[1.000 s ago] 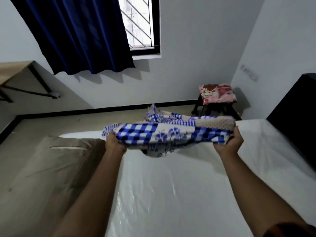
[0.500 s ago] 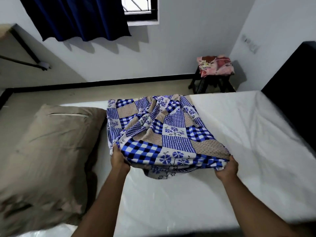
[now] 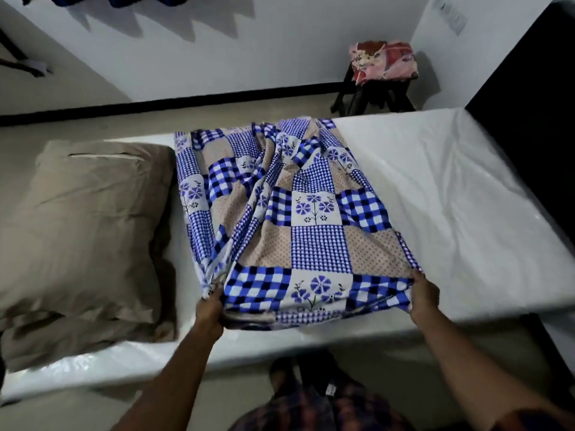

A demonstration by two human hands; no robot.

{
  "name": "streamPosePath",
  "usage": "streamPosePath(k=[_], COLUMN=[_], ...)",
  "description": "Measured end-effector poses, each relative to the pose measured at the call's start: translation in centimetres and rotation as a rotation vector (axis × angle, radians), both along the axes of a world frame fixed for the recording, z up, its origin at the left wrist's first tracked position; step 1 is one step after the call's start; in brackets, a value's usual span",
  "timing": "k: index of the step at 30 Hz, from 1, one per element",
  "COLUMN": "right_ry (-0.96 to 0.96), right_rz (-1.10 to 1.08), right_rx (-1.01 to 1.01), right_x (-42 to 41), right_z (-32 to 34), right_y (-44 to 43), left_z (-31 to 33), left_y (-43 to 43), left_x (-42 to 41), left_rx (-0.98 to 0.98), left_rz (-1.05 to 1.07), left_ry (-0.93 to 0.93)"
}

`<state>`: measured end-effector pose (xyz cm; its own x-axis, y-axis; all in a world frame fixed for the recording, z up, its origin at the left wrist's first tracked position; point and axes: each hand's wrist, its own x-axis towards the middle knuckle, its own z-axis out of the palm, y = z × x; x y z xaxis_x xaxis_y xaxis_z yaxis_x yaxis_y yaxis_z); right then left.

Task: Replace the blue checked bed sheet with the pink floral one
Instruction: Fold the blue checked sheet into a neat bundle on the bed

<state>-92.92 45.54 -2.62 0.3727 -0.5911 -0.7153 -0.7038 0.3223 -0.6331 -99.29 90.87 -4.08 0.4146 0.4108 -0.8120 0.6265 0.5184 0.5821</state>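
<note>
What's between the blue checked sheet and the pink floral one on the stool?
Head view: just a strip of floor, then the stool under the pink sheet.

Blue-checked, flowered patchwork sheet (image 3: 298, 213), tan pillow (image 3: 84, 225), white mattress (image 3: 451, 197), pink floral bundle (image 3: 384, 62)

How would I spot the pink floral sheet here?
Look past the bed to the far right corner, where a dark stool stands. The pink floral sheet lies folded on it, pink and red, unlike the blue checked sheet on the bed.
</note>
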Motion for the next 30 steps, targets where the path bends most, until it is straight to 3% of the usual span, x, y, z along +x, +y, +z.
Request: streamPosePath(k=[3, 11, 14, 18, 20, 25, 27, 30], right_ry=[0.159, 0.443, 0.499, 0.548, 0.478, -0.035, -0.164, -0.254], right_rz=[0.081, 0.444, 0.514, 0.768, 0.934, 1.222, 1.303, 1.295], right_rx=[-0.099, -0.345, -0.338, -0.392, -0.397, -0.274, -0.28, -0.335], right_x=[-4.9, -10.9, -12.2, -8.5, -4.6, 7.9, 13.7, 21.5], right_z=[-2.3, -3.1, -3.5, -6.6, -8.0, -8.5, -9.1, -10.1], right_y=[-1.1, -0.8, -0.5, 0.8, 3.8, 16.5, 20.4, 24.4], left_z=[-3.1, -6.0, -6.9, -8.3, -8.5, -8.2, -9.2, -10.5], left_y=[-1.6, -4.1, -4.3, -2.9, -2.5, -3.7, -4.3, -4.9], left_x=[-5.0, -13.0, -14.6, -12.1, -9.0, 1.2, 5.5, 12.7], left_rx=[0.009, 0.061, 0.082, 0.433, 0.635, 0.846, 0.94, 0.991], left_rz=[-0.019, -0.067, -0.125, -0.376, -0.49, -0.814, -0.877, -0.951], left_ry=[0.155, 0.328, 0.41, 0.493, 0.445, 0.076, -0.046, -0.065])
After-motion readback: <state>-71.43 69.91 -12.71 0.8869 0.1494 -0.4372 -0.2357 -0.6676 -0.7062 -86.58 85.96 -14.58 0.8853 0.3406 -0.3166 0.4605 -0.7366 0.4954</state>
